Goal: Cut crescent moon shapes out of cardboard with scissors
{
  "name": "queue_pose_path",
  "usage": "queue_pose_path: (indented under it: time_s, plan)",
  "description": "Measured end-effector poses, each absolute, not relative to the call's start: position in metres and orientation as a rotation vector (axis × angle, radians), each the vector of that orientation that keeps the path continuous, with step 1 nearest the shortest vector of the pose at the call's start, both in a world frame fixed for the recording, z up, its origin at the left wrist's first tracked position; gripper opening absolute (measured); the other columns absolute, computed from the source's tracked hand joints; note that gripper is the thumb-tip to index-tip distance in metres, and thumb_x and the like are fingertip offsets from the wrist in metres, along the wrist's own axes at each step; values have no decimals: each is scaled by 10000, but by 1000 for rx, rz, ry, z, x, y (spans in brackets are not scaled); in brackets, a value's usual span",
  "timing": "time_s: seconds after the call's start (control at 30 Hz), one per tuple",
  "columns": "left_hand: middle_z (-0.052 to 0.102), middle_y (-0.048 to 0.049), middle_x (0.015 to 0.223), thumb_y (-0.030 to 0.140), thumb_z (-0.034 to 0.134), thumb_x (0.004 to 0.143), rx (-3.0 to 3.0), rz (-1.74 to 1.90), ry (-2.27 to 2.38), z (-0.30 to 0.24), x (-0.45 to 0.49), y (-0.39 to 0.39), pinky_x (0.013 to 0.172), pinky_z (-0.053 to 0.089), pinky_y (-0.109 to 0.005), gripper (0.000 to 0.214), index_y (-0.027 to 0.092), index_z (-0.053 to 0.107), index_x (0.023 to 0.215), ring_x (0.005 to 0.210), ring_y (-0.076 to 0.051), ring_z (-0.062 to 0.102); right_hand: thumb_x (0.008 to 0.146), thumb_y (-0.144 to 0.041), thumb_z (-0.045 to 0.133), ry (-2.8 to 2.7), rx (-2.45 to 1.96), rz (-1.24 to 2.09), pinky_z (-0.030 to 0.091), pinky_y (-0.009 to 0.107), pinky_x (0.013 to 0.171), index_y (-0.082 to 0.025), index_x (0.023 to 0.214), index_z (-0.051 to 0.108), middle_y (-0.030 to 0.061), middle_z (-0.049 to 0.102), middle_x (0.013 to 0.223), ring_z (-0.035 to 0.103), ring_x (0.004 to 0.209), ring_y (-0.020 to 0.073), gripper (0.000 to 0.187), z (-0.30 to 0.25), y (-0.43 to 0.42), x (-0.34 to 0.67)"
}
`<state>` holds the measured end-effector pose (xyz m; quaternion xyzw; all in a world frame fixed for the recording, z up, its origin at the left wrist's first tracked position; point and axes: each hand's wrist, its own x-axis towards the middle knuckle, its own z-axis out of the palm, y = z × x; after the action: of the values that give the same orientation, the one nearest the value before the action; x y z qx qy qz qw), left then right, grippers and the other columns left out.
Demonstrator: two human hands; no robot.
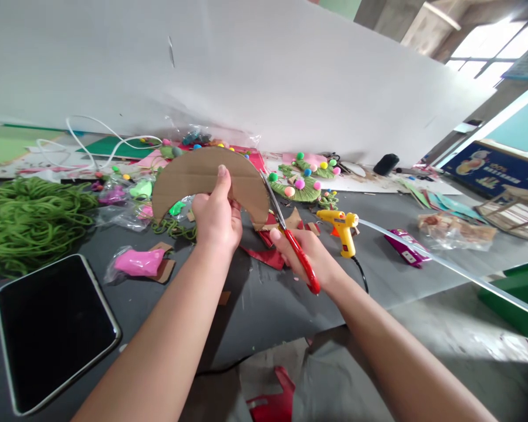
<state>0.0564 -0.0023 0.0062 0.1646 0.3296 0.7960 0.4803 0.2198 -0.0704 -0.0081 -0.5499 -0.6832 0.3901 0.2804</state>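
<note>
Two hands, one crescent nearly cut

Above the bench (264, 305), the left hand (215, 220) has its grip clenched on the cardboard crescent (202, 170); the right hand (310, 258) grasps red scissors (293, 240), blades at the crescent's 4 o'clock tip. Outline looks shaped; that tip seems left

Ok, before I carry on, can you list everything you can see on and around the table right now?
cardboard crescent: one, brown, held up over mid-table
scissors: one pair, red handles, blades at the crescent's right edge
glue gun: one, yellow, right of the scissors
tablet: one, black, near left
cord pile: one, green, far left
plastic bag: one, pink, between tablet and crescent
pom-poms: many, mixed colours, behind the crescent
board: one, white, standing at the back
table: one, grey
left hand: holds the cardboard crescent
right hand: grips the scissors
</note>
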Motion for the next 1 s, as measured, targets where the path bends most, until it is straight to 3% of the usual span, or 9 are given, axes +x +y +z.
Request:
queue_pose_path:
  time_s: [0.17,0.33,0.63,1.0]
  plan:
    - [790,-131,1205,347,782,933,476,1930,767,4,56,-1,1062,622,-395,220,161,706,1023,1264,-285,728,965,-699,616,-1839,-1494,984,323,272,554,-222,670,400,-37,442,602,384,593,127,601,-7,-70,218]
    - [780,-101,1279,386,888,815,636,1903,733,-6,59,2,1085,592,-408,361,190,715,1065,1258,-280,721,934,-751,620,-1845,-1536,975,324,270,540,-225,685,409,-37,440,608,399,572,125,619,-7,-71,216]
    - [811,-127,1074,330,938,690,866,1619,809,-4,59,-8,1050,576,-475,376,150,724,941,1100,-314,754,981,-787,505,-1707,-1452,1040,339,283,522,-213,707,506,-32,440,577,418,536,132,635,-20,-63,226]
    - [814,-131,982,442,979,631,779,1600,781,4,58,-13,900,633,-421,505,122,762,955,984,-298,782,975,-820,468,-1809,-1416,1077,397,271,503,-220,667,450,-32,443,587,447,533,127,675,-8,-68,230]
